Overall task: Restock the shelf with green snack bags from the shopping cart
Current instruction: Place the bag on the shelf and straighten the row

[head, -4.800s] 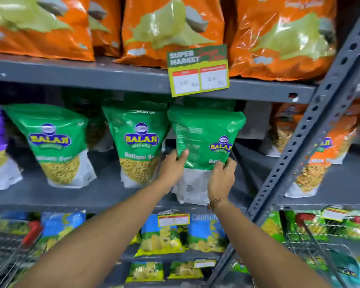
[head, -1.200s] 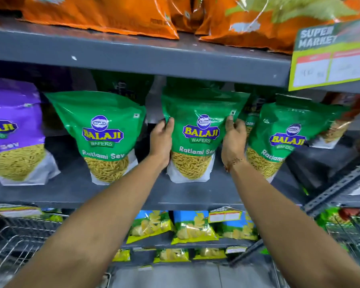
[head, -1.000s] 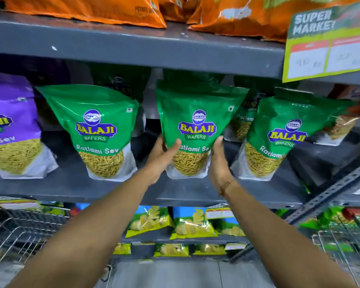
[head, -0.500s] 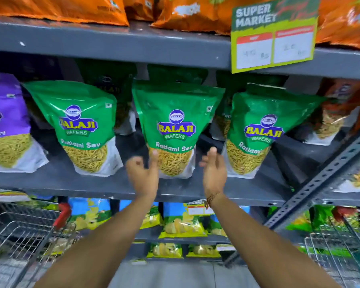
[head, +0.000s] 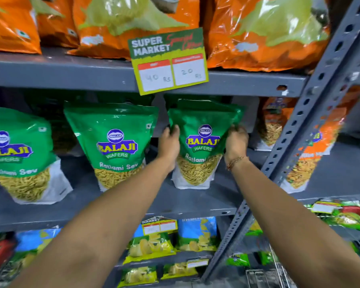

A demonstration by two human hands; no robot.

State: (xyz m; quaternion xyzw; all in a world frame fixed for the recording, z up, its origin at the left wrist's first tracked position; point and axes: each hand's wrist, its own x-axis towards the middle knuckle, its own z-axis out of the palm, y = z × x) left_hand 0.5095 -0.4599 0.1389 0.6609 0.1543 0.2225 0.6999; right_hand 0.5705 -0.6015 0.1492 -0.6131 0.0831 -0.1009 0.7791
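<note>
A green snack bag (head: 202,142) stands on the grey middle shelf (head: 187,199), gripped at both side edges: the left hand (head: 169,145) clasps its left edge, the right hand (head: 236,142) its right, the fingers curled round the pouch. It sits rightmost in a front row of matching green bags (head: 112,142), close to the slotted metal upright (head: 299,129). The step appears to be squaring it up; a sound way would be to press the flat white base down, turn the label forward, and line it up with its neighbours before letting go. The pouch is glossy, crinkled film, gusseted, with a window showing thin yellow strands. Puffy orange bags (head: 264,32) crowd the shelf above, behind a paper price card (head: 168,61).
</note>
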